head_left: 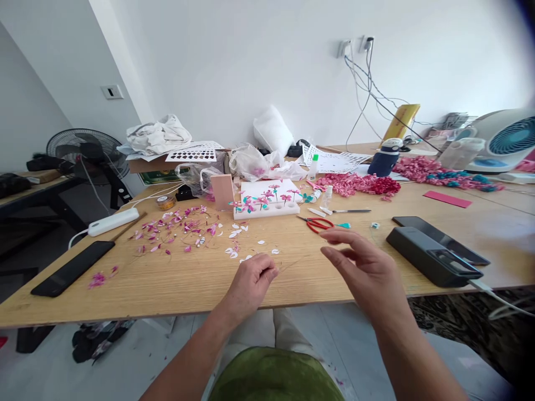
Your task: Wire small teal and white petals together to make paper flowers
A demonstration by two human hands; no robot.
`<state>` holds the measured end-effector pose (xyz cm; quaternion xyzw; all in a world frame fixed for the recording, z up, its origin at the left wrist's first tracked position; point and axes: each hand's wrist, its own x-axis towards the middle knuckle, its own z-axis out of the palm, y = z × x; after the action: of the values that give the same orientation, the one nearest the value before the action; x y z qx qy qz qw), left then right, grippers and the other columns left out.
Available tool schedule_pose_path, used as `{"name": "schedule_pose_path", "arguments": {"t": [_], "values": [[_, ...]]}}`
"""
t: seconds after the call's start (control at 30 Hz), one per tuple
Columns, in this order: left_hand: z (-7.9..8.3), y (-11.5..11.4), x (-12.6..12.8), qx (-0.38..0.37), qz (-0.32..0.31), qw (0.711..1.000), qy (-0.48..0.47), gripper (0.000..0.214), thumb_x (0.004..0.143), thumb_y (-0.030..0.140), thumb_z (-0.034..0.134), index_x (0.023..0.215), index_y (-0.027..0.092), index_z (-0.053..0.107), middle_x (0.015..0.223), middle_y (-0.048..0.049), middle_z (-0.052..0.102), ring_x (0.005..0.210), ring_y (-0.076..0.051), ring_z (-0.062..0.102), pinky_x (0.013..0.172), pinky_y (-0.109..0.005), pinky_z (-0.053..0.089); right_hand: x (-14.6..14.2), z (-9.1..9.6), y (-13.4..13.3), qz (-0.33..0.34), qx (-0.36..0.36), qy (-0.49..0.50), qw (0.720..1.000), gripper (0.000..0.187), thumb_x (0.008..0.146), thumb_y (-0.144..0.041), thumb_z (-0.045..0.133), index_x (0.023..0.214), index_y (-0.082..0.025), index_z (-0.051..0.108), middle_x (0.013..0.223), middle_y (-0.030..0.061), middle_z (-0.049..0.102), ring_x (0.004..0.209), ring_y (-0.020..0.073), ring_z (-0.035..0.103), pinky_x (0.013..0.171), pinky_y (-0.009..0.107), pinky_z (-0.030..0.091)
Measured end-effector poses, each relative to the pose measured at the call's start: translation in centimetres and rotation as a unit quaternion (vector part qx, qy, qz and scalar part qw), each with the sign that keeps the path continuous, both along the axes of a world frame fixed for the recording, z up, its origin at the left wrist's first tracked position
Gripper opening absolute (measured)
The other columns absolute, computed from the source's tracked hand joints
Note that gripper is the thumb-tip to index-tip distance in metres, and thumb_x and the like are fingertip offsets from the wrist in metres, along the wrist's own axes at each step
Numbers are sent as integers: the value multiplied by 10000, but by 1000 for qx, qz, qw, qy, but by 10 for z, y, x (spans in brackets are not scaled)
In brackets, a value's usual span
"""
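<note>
1. At the far left a black phone (71,268) lies flat near the tabletop (167,278) edge. A white power strip (112,221) sits behind it. Both are well apart from the hands.
2. Pink petals (179,228) are strewn next. The white petals (240,250) lie just beyond the left hand's knuckles, away from the person.
3. The left hand (253,281) sits at the near edge, fingers curled closed with the thumb against the forefinger. A faint line seems to run rightward from the pinch; it is too fine to say what it is, or whether it is gripped.
4. A white block of pink flowers (267,203) stands farther back.
5. The red scissors (320,224) lie just past the right fingertips, long axis roughly left to right. The right hand is the nearer.
6. The right hand (363,267) is spread open and empty. It is blurred, so I cannot tell whether it touches the wood.
7. At the right lie a dark power bank (432,256) and a second phone (438,239), close together.
</note>
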<state>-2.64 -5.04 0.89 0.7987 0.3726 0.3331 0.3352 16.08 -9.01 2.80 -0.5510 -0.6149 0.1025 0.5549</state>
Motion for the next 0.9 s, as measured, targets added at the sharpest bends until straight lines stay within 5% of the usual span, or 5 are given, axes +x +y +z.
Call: {"name": "schedule_pose_path", "arguments": {"t": [0.1,0.23,0.43,0.9], "values": [[6,2,0,39,-21,998,34,217,797,180,407,581,163,390,595,28,410,609,-99,400,585,-212,307,-9,11,0,94,34,-219,970,179,760,-200,535,922,-203,611,989,67,616,988,211,500,827,350,401],[10,3,2,76,-37,994,71,231,817,194,396,588,163,402,600,27,419,611,-98,403,583,-211,313,-19,9,10,151,-73,-331,929,179,781,-158,490,893,-178,628,867,72,652,839,204,565,743,331,416],[11,2,6,77,-58,990,106,252,825,195,387,575,164,388,599,27,409,593,-95,394,562,-210,320,-15,3,15,170,-174,-289,926,195,796,-183,447,729,-186,630,675,9,631,599,129,540,554,234,367],[-14,11,13,70,-78,981,164,233,825,156,387,596,152,430,615,26,424,592,-83,397,554,-197,318,-7,-26,23,214,-233,-253,914,201,782,-157,423,672,-174,590,621,-7,587,566,109,489,534,214,331]]}}
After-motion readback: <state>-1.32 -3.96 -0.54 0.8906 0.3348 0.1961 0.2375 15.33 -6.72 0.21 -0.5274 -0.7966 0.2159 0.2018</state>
